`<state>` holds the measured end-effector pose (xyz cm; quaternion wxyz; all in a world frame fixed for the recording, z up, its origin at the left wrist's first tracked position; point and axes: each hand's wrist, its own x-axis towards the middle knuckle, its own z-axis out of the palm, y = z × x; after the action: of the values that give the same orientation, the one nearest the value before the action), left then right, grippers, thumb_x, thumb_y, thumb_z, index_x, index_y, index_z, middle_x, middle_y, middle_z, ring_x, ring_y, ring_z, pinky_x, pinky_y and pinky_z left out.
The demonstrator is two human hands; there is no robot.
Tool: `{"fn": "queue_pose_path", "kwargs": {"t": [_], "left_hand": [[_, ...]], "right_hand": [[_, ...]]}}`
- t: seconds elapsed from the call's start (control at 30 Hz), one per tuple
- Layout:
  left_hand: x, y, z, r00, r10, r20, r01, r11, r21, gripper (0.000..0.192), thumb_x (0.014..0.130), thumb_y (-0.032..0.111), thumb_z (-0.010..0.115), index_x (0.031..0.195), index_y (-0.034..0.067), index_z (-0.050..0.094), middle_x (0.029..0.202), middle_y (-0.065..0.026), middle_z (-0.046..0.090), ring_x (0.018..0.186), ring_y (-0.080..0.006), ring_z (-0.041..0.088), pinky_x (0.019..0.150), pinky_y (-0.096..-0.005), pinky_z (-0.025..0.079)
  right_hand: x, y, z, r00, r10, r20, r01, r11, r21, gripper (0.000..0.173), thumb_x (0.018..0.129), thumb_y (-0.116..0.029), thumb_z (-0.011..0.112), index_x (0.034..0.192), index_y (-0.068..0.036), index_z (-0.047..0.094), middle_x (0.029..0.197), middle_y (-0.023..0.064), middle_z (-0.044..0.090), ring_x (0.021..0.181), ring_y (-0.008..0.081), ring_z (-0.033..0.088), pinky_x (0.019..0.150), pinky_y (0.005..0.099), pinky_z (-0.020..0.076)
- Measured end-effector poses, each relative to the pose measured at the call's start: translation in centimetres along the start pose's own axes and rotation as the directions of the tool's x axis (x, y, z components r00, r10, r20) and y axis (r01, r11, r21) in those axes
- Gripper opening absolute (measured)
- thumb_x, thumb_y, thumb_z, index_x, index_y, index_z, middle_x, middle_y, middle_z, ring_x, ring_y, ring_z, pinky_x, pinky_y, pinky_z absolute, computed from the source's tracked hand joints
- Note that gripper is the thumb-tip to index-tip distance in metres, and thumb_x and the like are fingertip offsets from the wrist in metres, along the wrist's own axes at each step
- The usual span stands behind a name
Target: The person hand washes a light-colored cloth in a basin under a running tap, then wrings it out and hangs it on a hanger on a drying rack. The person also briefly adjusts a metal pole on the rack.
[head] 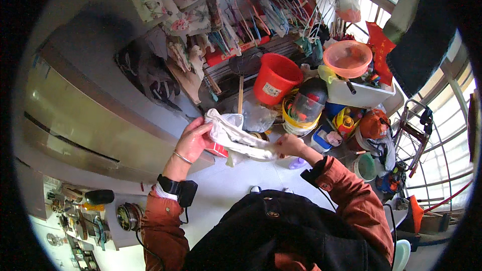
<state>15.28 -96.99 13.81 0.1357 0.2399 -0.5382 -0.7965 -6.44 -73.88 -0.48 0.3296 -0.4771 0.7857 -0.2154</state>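
Note:
A white cloth, perhaps a small garment, is stretched between my two hands above the floor. My left hand pinches its left end, thumb and fingers closed on the fabric. At the other end, my right hand has its fingers curled tightly around the cloth. The middle sags slightly and shows folds. Behind the cloth, partly hidden, are a red box and a clear plastic bag. A purple bottle is on the floor just below my right hand.
A red bucket and a yellow-rimmed bucket stand ahead. An orange basin rests on a white tub. Many-coloured hangers hang from a rail. A folded metal cart stands by the barred window on the right.

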Motion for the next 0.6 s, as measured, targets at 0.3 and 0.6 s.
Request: {"fn": "queue_pose_path", "kwargs": {"t": [0.3, 0.6], "left_hand": [[0.0, -1.0, -9.0, 0.860, 0.496, -0.120, 0.103, 0.062, 0.993, 0.016, 0.075, 0.001, 0.055, 0.090, 0.007, 0.056, 0.078, -0.0147, 0.060, 0.072, -0.0337, 0.060, 0.065, -0.0403, 0.049], [1.2, 5.7, -11.3, 0.947, 0.271, -0.172, -0.068, 0.693, 0.718, 0.017, 0.085, 0.001, 0.048, 0.092, 0.003, 0.063, 0.082, -0.0041, 0.061, 0.081, -0.0123, 0.062, 0.071, -0.0282, 0.053]], "right_hand": [[5.0, 4.0, -0.6, 0.717, -0.385, -0.581, 0.395, 0.911, -0.116, 0.018, 0.074, -0.003, 0.056, 0.090, -0.007, 0.065, 0.093, 0.0138, 0.060, 0.091, 0.0334, 0.060, 0.078, 0.0421, 0.0496], [4.6, -9.0, -6.9, 0.925, -0.235, -0.297, 0.348, 0.837, 0.422, 0.034, 0.080, -0.011, 0.067, 0.109, 0.002, 0.055, 0.098, 0.0066, 0.061, 0.090, 0.0140, 0.057, 0.078, 0.0296, 0.0478]]}}
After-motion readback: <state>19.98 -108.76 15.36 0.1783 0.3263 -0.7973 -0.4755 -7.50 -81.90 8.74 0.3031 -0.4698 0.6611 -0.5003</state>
